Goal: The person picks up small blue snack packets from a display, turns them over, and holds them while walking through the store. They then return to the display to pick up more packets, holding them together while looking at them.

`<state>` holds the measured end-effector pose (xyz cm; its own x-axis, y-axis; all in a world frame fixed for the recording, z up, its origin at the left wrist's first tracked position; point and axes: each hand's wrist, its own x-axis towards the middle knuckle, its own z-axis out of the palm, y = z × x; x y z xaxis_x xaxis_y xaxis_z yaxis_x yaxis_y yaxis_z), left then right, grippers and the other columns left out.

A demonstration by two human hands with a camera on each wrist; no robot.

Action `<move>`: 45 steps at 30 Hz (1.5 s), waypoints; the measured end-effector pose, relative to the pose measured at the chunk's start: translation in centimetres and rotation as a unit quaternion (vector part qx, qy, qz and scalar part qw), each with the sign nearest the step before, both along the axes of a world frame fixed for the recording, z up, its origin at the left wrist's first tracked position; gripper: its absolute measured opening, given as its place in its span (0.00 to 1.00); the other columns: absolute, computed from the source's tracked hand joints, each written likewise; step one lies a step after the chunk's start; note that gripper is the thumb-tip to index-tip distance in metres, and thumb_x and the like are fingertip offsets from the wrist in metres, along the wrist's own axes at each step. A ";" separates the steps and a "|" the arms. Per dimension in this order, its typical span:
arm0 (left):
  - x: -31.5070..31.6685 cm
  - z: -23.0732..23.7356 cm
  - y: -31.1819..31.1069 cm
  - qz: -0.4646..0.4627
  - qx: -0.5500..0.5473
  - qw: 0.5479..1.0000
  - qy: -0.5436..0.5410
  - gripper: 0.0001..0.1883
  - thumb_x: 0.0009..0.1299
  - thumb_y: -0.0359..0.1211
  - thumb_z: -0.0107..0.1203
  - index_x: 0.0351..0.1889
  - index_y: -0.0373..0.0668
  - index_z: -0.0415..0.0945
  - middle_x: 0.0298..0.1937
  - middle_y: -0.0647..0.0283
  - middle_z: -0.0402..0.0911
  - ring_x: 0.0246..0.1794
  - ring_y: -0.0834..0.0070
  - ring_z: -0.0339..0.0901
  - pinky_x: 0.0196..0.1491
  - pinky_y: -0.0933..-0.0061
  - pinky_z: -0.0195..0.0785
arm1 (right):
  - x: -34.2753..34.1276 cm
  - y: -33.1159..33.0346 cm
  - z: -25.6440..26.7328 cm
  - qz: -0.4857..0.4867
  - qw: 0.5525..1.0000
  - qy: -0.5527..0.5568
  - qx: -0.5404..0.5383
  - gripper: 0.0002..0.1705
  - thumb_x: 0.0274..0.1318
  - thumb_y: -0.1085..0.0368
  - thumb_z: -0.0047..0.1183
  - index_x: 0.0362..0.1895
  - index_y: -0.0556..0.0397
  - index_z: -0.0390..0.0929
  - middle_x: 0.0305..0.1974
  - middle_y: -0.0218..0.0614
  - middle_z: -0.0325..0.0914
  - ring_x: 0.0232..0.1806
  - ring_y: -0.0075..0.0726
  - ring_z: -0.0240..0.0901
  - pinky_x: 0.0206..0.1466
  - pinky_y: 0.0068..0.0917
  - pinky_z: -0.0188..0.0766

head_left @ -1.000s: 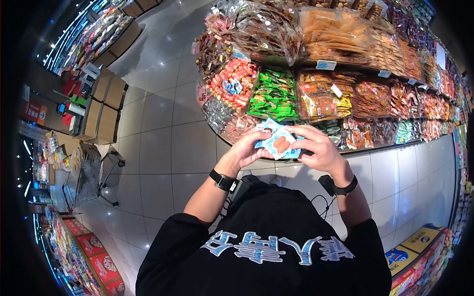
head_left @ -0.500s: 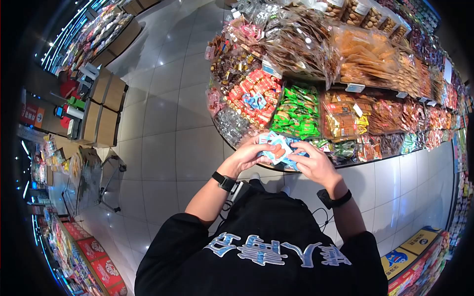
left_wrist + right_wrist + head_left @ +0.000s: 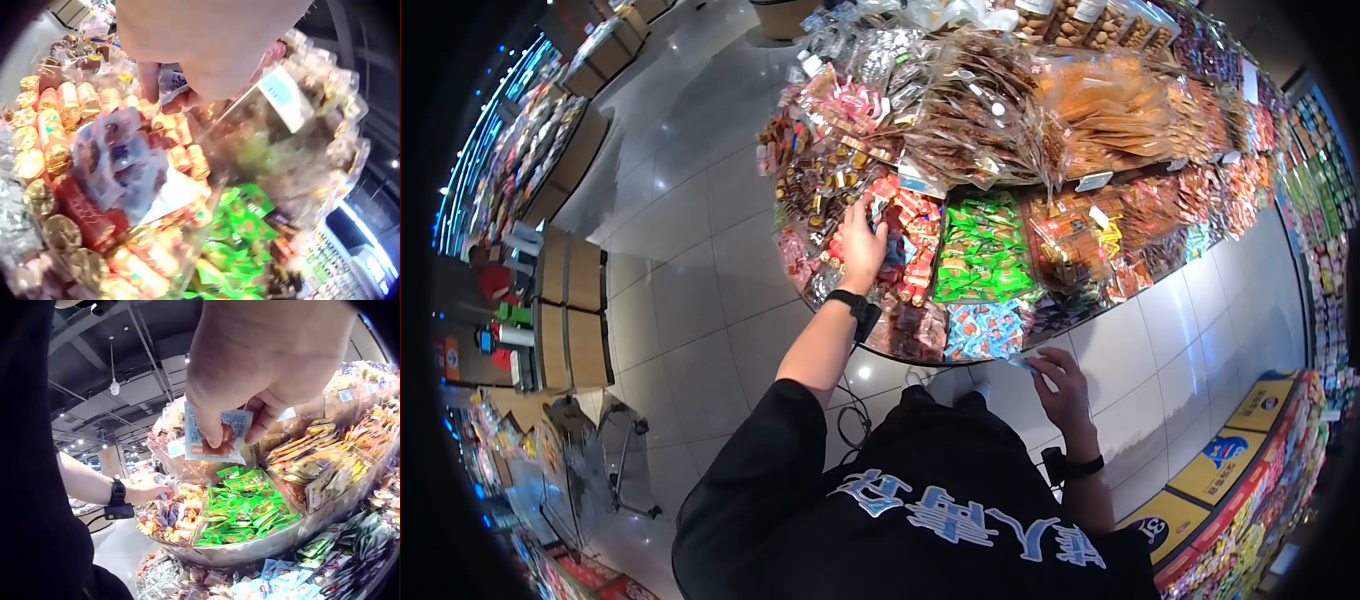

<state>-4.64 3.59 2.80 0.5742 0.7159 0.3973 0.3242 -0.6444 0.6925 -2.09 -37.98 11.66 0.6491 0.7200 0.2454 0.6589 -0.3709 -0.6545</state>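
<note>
My left hand [image 3: 863, 250] reaches over the bin of red and gold wrapped candies [image 3: 915, 270]. In the left wrist view its fingers pinch a small white-and-blue packet [image 3: 172, 84], partly hidden by the hand. Other blue packets [image 3: 119, 159] lie on top of the red candies just beside it. My right hand [image 3: 265, 362] pinches one blue-and-white packet [image 3: 215, 432] with brown contents by its edge, held up in front of the bins. In the head view that right hand [image 3: 1060, 385] is near the display's front edge, close to a bin of blue packets [image 3: 985, 330].
Green packets [image 3: 985, 250] fill the bin to the right of the red candies. Behind are heaped brown bags [image 3: 975, 110] and a price tag [image 3: 922, 182]. A metal cart [image 3: 625, 450] stands at the left, and a yellow-fronted display [image 3: 1200, 490] at the lower right.
Both hands were together around the blue packets; they have since parted. The left hand has moved up and left to the red candies, the right hand down and right with a packet.
</note>
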 end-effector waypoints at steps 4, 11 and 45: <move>1.5 -3.8 -0.1 -0.043 0.055 0.990 0.119 0.36 0.63 0.35 0.60 0.70 0.44 0.60 0.74 0.38 0.50 0.73 0.39 0.51 0.73 0.48 0.49 | -1.7 -0.6 0.0 -0.057 0.998 0.015 -0.004 0.16 0.47 0.78 0.60 0.43 0.52 0.83 0.47 0.39 0.77 0.42 0.40 0.79 0.45 0.32 0.78; 1.4 -4.2 -1.0 -0.034 0.137 0.981 0.132 0.44 0.65 0.52 0.57 0.76 0.47 0.51 0.78 0.42 0.40 0.78 0.43 0.38 0.76 0.44 0.32 | -2.8 0.9 -0.2 -0.086 0.996 -0.021 0.016 0.14 0.50 0.78 0.60 0.43 0.56 0.82 0.46 0.40 0.78 0.43 0.42 0.80 0.46 0.32 0.78; -5.1 4.9 -12.5 -0.358 -0.416 0.836 -0.017 0.18 0.80 0.37 0.42 0.46 0.32 0.78 0.45 0.57 0.83 0.47 0.70 0.80 0.56 0.69 0.70 | 0.2 8.3 -0.5 -0.071 0.925 0.281 0.246 0.13 0.58 0.73 0.57 0.48 0.61 0.80 0.43 0.38 0.81 0.46 0.27 0.77 0.50 0.23 0.72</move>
